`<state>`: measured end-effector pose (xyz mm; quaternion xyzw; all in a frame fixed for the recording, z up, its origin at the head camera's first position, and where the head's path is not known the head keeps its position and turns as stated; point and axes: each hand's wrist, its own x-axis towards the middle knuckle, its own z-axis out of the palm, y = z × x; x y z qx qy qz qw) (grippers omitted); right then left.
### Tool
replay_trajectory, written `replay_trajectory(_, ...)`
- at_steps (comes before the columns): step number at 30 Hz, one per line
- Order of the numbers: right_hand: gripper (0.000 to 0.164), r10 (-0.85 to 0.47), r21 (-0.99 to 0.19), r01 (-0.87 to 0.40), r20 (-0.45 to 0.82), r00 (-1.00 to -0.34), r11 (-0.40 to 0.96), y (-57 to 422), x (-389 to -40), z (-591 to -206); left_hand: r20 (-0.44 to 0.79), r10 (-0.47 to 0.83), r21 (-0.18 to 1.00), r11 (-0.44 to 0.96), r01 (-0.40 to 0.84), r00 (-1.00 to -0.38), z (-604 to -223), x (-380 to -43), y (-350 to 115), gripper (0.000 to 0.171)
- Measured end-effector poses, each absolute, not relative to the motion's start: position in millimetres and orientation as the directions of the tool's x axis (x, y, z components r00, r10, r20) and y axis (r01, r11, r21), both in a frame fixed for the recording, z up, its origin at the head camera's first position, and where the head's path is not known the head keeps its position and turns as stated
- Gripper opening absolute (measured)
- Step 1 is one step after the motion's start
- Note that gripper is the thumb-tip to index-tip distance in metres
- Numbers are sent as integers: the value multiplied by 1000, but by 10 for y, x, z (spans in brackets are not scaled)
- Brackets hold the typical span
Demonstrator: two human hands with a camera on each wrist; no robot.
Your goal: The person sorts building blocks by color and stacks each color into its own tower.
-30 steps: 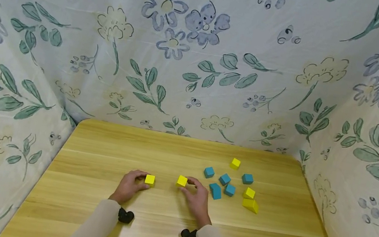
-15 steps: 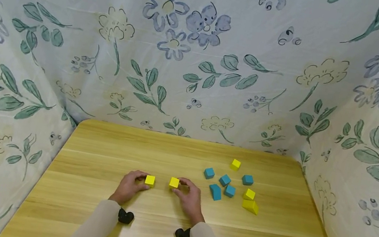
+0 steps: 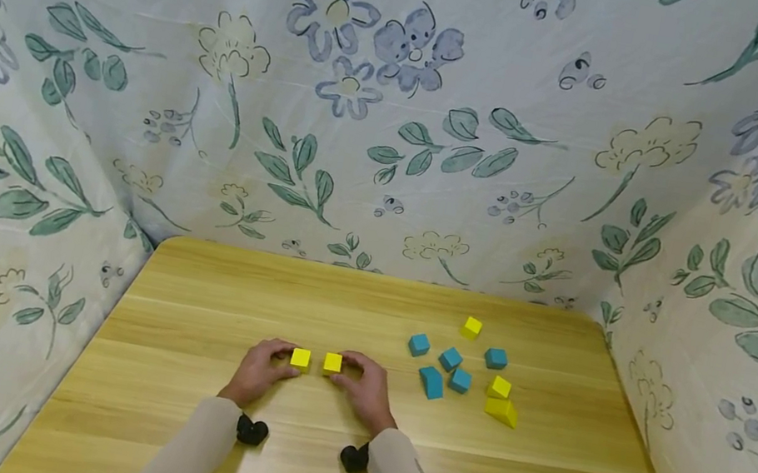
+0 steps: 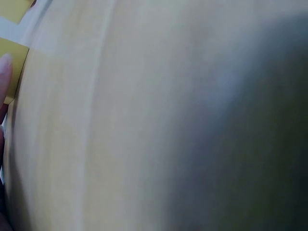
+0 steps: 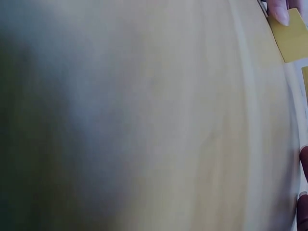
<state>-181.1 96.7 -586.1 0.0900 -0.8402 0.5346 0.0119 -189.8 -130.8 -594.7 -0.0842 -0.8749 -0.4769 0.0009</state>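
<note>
Two yellow cubes stand side by side at the middle of the table, with a narrow gap between them. My left hand [image 3: 259, 373] pinches the left yellow cube [image 3: 300, 360] between thumb and fingers. From the other side, my right hand [image 3: 367, 392] grips the right yellow cube [image 3: 332, 364] in the same manner. The left wrist view catches a yellow cube [image 4: 15, 65] at its left edge, a fingertip lying on its face. At the upper right of the right wrist view, a fingertip touches a yellow cube [image 5: 291, 38].
Right of the hands lie several blue cubes [image 3: 450, 359] and a blue curved block [image 3: 431, 382]. Close by are a yellow cube [image 3: 472, 327], another yellow cube [image 3: 499, 387] and a yellow wedge-shaped block [image 3: 501, 411]. Floral cloth [image 3: 388, 187] surrounds the wooden table [image 3: 226, 286].
My right hand has moved left with its yellow cube, bringing it close to the left one. My left hand and its cube have stayed in place.
</note>
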Motion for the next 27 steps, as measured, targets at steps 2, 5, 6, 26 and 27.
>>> replay_trajectory(2, 34, -150, -883, -182, 129, -980, 432, 954, -1824, -5873, 83, 149, 830, 538, 151, -985, -5945, -1896, -1308, 36)
replay_trajectory(5, 34, -167, -847, -226, 165, -972, 480, 934, -1838, -5878, 89, 152, 825, 543, 159, -984, -5938, -1893, -1308, 36)
replay_trajectory(6, 34, -172, -833, -240, 176, -969, 499, 926, -1843, -5877, 92, 153, 825, 541, 161, -984, -5937, -1893, -1308, 36)
replay_trajectory(26, 31, -163, -782, -178, 99, -982, 597, 767, -1913, -5849, 102, 153, 839, 518, 168, -983, -5967, -1904, -1318, 36)
replay_trajectory(27, 31, -164, -784, -177, 97, -982, 595, 761, -1909, -5843, 103, 153, 837, 521, 169, -983, -5968, -1903, -1318, 36)
